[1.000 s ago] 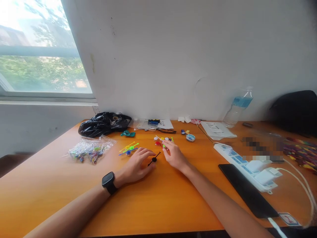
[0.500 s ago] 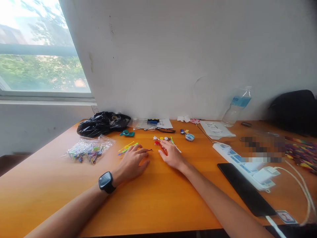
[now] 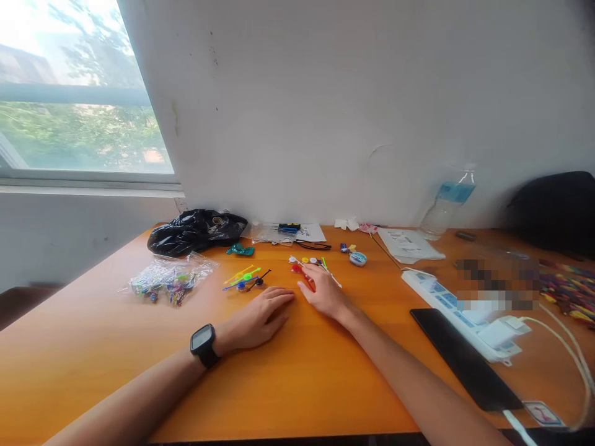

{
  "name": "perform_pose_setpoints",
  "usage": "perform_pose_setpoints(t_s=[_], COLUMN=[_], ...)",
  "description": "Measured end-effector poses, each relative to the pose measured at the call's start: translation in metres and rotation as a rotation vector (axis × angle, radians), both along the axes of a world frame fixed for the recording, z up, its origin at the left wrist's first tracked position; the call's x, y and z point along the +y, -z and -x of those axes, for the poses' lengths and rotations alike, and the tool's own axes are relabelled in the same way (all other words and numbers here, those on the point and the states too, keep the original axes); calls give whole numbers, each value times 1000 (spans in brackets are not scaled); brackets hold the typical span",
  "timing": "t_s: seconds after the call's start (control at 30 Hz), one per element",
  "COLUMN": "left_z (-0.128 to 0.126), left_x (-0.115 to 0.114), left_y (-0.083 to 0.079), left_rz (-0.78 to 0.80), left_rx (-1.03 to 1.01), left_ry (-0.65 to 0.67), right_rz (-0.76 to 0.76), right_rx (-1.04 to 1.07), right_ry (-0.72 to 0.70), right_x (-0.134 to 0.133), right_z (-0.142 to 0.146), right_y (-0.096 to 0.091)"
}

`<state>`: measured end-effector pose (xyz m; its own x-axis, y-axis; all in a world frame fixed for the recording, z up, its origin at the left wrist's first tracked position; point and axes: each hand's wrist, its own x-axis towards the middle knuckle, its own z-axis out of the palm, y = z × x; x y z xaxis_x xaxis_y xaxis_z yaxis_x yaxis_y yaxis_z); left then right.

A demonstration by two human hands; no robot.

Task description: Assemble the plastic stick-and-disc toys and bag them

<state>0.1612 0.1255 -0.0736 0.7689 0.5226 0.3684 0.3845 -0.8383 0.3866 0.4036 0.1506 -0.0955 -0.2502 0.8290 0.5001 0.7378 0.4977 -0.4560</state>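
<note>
Spinners (image 3: 246, 278), four, look assembled; loose pieces (image 3: 305, 260) remain nearer the tabletop's (image 3: 279, 396) far edge, by my right hand (image 3: 324, 292), grip unclear. My left hand (image 3: 256, 318) is empty, fingers loosely extended.

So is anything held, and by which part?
Left hand: nothing visible. Right hand: around a slender red plastic piece; whether or where it grips cannot be told.

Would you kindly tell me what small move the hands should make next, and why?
I would probably lift the red arrow with the right hand, since that hand is right at it, while the left hand appears to hold nothing, near the black spinner.
</note>
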Motion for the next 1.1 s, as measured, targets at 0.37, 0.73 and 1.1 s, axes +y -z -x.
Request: perform_pose_setpoints(t_s=[0.37, 0.73, 1.1], left_z=[7, 7, 5], left_x=[17, 17, 10], left_y=[24, 20, 10], left_rz=[-11, 22, 73], left_rx=[90, 25, -79], left_ry=[-324, -316, -250], right_rz=[8, 72, 91], right_rx=[120, 204, 144], right_ry=[-11, -50, 9], right_x=[-1, -16, -32], right_z=[1, 6, 6], right_y=[-5, -19, -26])
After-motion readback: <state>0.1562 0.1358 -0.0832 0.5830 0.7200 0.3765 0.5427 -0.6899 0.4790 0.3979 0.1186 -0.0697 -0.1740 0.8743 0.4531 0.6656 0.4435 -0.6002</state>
